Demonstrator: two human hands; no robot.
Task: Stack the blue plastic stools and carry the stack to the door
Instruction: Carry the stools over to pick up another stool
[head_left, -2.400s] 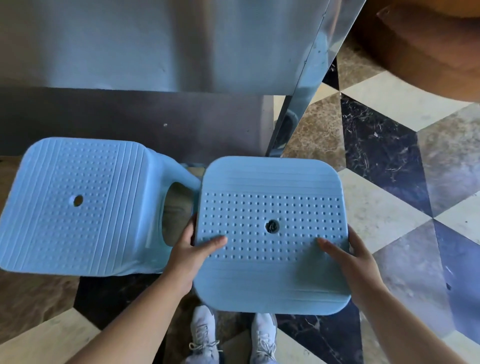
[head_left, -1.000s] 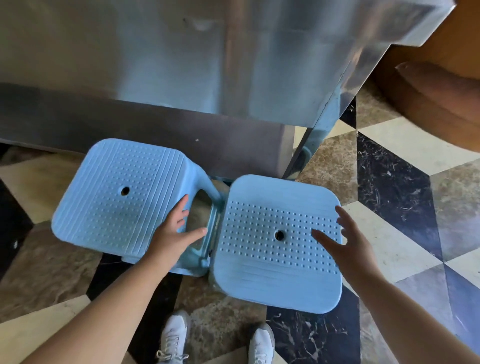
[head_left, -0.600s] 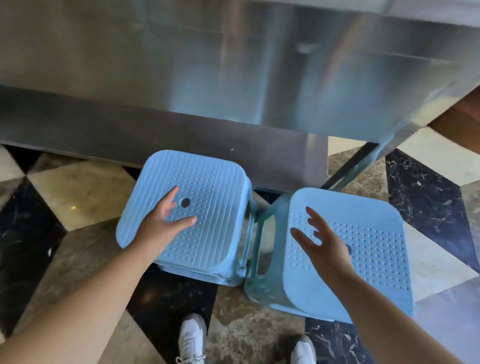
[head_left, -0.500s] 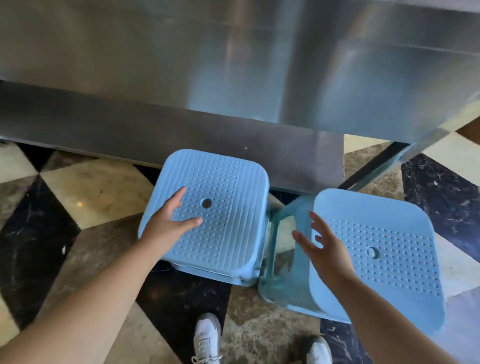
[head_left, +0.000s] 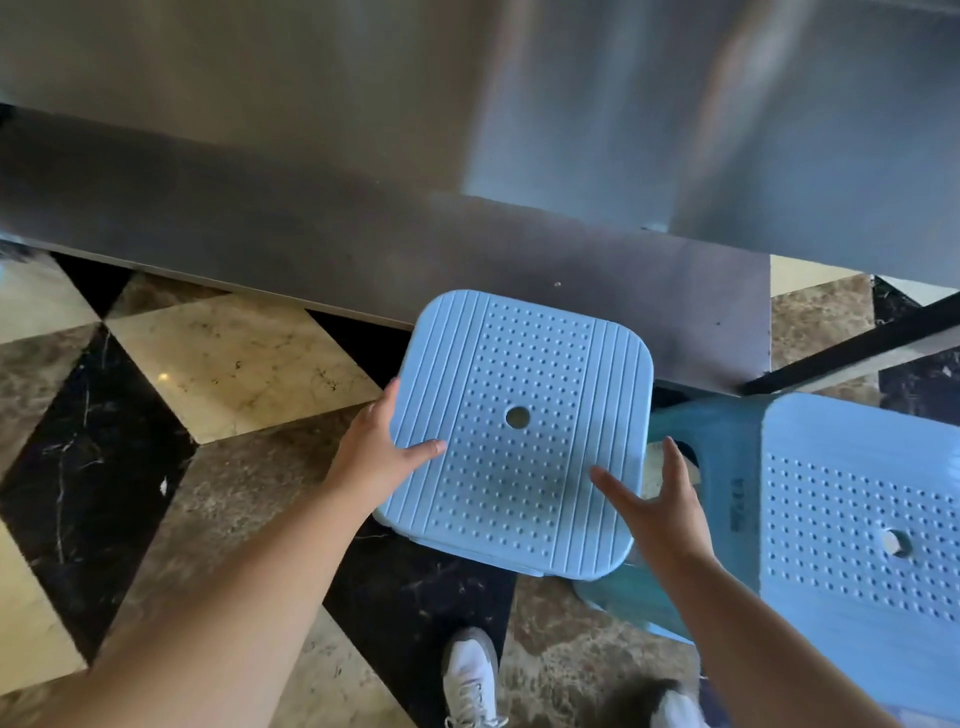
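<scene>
Pale blue stool (head_left: 519, 436) between the left hand (head_left: 371, 452) and right hand (head_left: 662, 514) — dotted centre, ribbed edges. Same blue and dots on the second stool (head_left: 857, 509) beyond the right hand. Below both hands, floor (head_left: 234, 364) of cream, brown, black marble diamonds — white shoes (head_left: 470, 680).

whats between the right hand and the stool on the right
In the head view, only that right stool's teal side panel with its cut-out; the right hand hovers open beside it, at the left stool's edge.
</scene>
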